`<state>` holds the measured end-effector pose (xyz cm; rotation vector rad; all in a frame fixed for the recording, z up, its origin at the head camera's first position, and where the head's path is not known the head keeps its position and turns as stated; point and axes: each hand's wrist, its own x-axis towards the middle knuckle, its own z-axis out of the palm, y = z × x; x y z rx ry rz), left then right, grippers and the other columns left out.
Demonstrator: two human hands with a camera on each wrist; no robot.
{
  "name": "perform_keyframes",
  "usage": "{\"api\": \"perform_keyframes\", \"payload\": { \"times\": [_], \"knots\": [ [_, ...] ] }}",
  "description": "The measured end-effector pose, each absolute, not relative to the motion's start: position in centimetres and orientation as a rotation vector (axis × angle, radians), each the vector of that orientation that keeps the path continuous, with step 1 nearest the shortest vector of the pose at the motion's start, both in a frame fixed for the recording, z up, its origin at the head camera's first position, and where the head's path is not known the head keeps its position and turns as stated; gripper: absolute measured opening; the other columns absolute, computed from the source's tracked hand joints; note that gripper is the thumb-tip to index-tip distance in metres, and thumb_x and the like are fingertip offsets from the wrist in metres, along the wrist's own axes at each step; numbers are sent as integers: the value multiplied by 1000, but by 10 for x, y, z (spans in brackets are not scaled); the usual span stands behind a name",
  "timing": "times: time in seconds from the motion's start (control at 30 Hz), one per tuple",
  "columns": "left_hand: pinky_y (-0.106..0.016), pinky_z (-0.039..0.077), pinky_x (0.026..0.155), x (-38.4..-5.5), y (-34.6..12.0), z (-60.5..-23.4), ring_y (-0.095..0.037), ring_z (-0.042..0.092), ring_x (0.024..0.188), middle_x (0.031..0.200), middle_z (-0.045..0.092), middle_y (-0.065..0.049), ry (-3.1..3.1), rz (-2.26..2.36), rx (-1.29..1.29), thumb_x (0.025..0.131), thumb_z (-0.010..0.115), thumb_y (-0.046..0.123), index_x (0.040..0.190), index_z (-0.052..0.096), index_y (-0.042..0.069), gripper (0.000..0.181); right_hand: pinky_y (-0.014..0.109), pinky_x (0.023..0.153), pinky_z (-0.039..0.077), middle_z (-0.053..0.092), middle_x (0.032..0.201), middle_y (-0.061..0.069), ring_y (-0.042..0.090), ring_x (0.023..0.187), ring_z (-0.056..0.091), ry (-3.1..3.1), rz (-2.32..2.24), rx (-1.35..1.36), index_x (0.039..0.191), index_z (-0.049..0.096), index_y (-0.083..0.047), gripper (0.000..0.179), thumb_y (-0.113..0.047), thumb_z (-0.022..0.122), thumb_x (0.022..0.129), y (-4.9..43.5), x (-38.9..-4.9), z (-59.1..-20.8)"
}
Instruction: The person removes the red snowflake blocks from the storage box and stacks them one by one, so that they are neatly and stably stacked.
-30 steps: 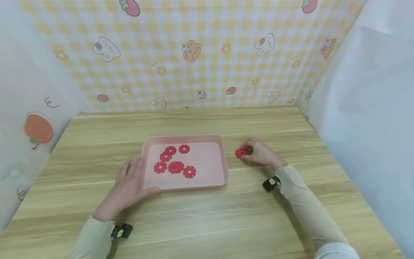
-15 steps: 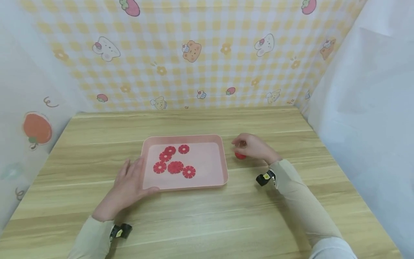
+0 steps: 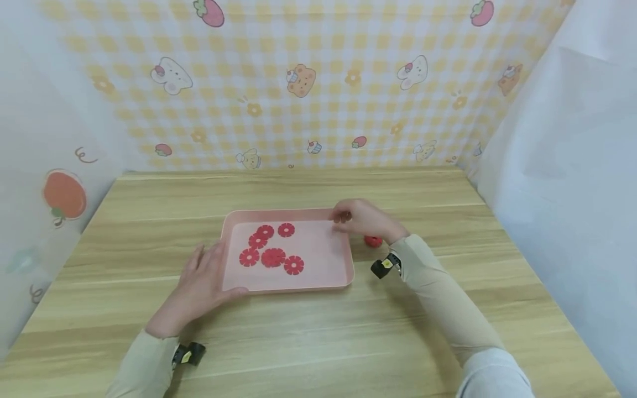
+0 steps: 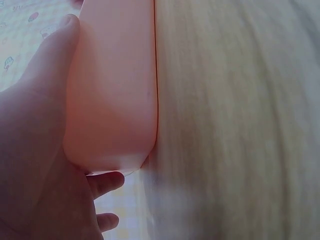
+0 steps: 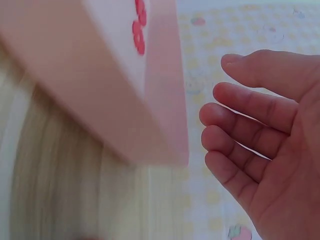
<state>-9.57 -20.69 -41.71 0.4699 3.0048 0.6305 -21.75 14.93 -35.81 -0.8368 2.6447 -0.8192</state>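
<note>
- Pink tray [image 3: 320, 271] lies flat on the desk [image 3: 318, 342], long axis running left to right, roughly parallel to the desk's far edge.
- Left hand [image 3: 199, 282] rests at the tray's near-left corner, thumb along the near side, fingers extended by the left end, not wrapped round; probably there to stop sliding.
- Right hand [image 3: 365, 218] at the tray's right end, fingertips over the rim, fingers loosely bent, nothing visibly held; contact with the rim cannot be told.
- Red notched discs [image 3: 293, 265] in the tray's left half, lying flat, some overlapping. Round, so no long axis; loose spread suggests no set order.
- Red piece [image 3: 373, 241] just right of the tray, partly covered by the right hand; facing unclear. Placement presumably suits that hand's reach.
</note>
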Motion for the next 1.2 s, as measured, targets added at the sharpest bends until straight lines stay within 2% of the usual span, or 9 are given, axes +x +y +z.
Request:
{"api": "perform_keyframes", "payload": {
  "times": [0.33,0.67,0.8,0.93,1.2],
  "knots": [
    [-64,7,114,-99,-208,-416,-45,21,139,151,26,-26,2998,643,466,71,68,69,149,15,-5,120,30,85,50,67,105,5,17,92,56,2524,-731,-1023,112,69,-9,29,-20,72,85,97,-226,-352],
    [-64,9,113,-94,-202,-421,-49,19,138,151,27,-26,2986,666,475,70,74,60,149,16,-5,118,24,85,50,64,101,-11,11,94,57,2384,-661,-939,110,69,-21,31,-25,78,80,59,-222,-378],
    [-65,10,112,-90,-201,-421,-49,17,139,150,28,-26,2983,661,452,70,74,61,149,17,-5,117,22,81,51,63,99,-14,10,91,57,2372,-646,-968,109,70,-25,30,-26,78,80,49,-218,-387],
    [-66,10,112,-90,-202,-419,-50,15,139,150,28,-26,2981,653,426,70,73,63,149,17,-4,117,18,80,51,62,101,-14,7,91,56,2372,-603,-1067,110,70,-25,33,-28,79,78,40,-215,-395],
    [-66,10,112,-93,-206,-415,-47,17,139,150,29,-26,2990,632,409,70,74,61,149,18,-4,117,15,87,48,59,109,-8,5,95,54,2347,-509,-1194,116,67,-19,44,-30,81,76,24,-215,-403]
  ]
}}
